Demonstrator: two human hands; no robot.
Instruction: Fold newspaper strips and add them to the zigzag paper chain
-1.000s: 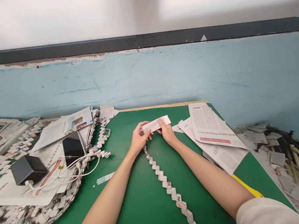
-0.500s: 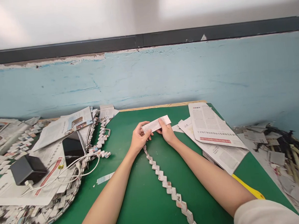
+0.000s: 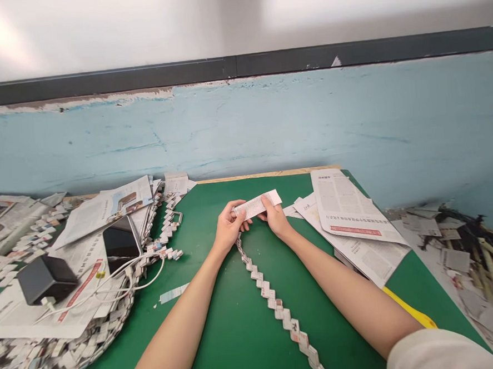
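Note:
Between both hands, over the green table [image 3: 223, 342], is a narrow strip of printed newspaper [image 3: 254, 207]. My left hand [image 3: 229, 225] is closed on the strip's left end, its thumb on top. My right hand [image 3: 276, 217] pinches the strip near its right end, thumb above and fingers below. A zigzag chain of folded newspaper links [image 3: 286, 318] runs from beneath my left hand down to the front edge of the view. Whether my left fingers also grip the chain's upper end is hidden.
At left lie a black phone [image 3: 121, 240], a black box [image 3: 47, 278], a white cable [image 3: 150, 282] and more paper chain [image 3: 93, 341] on newspapers. Newspaper sheets [image 3: 352, 206] and a yellow-handled object [image 3: 410, 308] lie at right. A loose paper strip [image 3: 173, 293] sits near my left forearm.
My left thumb has shifted very slightly on the paper strip. Otherwise both hands, the strip and the chain stay in place.

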